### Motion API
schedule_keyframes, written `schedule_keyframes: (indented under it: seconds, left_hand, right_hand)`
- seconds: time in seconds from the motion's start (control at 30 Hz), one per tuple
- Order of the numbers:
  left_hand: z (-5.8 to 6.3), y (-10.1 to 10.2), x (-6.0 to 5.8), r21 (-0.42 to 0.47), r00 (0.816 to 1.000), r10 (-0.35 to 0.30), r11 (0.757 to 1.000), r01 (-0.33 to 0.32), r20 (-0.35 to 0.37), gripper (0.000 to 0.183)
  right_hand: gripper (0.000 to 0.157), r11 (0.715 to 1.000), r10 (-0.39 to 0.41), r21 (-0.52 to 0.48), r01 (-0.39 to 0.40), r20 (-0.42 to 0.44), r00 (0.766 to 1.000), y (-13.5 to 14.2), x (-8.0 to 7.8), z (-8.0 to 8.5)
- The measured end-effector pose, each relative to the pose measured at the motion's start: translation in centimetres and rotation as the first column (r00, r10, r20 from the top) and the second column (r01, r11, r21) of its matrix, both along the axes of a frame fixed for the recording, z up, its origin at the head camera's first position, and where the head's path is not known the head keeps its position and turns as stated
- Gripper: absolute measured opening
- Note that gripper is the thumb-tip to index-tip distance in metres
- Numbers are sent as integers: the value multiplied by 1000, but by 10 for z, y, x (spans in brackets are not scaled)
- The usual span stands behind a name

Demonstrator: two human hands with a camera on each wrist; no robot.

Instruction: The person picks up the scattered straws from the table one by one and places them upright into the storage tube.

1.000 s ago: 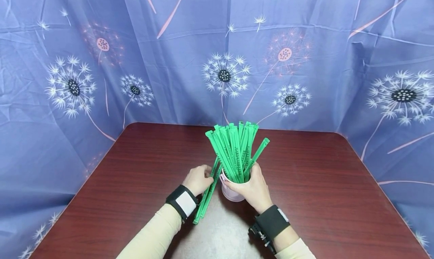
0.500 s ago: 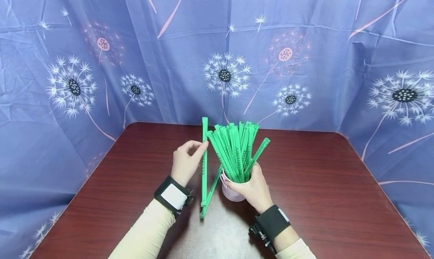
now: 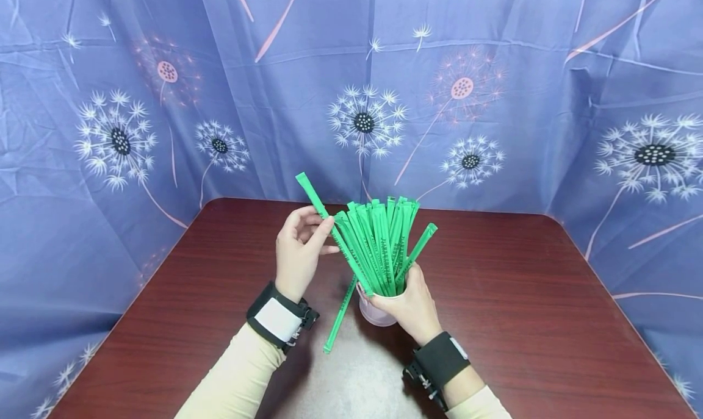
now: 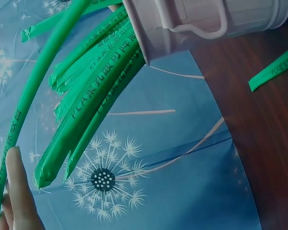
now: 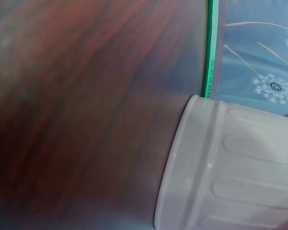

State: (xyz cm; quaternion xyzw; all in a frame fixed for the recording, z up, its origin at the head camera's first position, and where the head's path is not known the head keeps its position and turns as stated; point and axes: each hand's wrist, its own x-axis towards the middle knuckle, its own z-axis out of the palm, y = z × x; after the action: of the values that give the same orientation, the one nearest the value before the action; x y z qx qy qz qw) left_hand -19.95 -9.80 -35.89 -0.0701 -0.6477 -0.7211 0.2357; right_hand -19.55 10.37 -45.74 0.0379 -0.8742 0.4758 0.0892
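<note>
Between thumb and fingers, my left hand (image 3: pixel 296 248) pinches a green wrapped drinking straw (image 3: pixel 310 192). That straw slants down to the right, its lower end at the near left rim of a small pale pink bucket (image 3: pixel 376 315). My right hand (image 3: pixel 415 306) grips the bucket's rim from the right side. Many similar green wrapped straws (image 3: pixel 380 242) stand fanned out in the bucket, one leaning far right. In the left wrist view, printed lettering shows on the wrappers, and the bucket's handle (image 4: pixel 216 31) hangs at its side.
One more wrapped straw (image 3: pixel 340 318) lies on the dark red wooden table (image 3: pixel 522 309), just left of the bucket. A blue curtain (image 3: pixel 274 102) with dandelion prints hangs behind the table and along both sides.
My left hand has picked up one of two straws lying left of the bucket, raised it and brought its lower end to the rim. The right hand and bucket have stayed put.
</note>
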Motion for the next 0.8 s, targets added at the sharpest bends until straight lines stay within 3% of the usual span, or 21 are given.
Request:
schedule_keyframes:
  seconds: [0.4, 0.63, 0.8]
  left_hand:
    - [-6, -1, -5, 86, 998, 45, 995, -42, -40, 30]
    - [-23, 2, -7, -53, 997, 42, 998, -39, 71, 30]
    - [-36, 7, -8, -216, 989, 62, 976, -33, 131, 29]
  right_hand:
    - [90, 1000, -4, -2, 4, -22, 1000, 0, -1, -2]
    - [87, 1000, 0, -16, -1, -28, 1000, 0, -1, -1]
    - [90, 1000, -3, -11, 3, -4, 1000, 0, -1, 0]
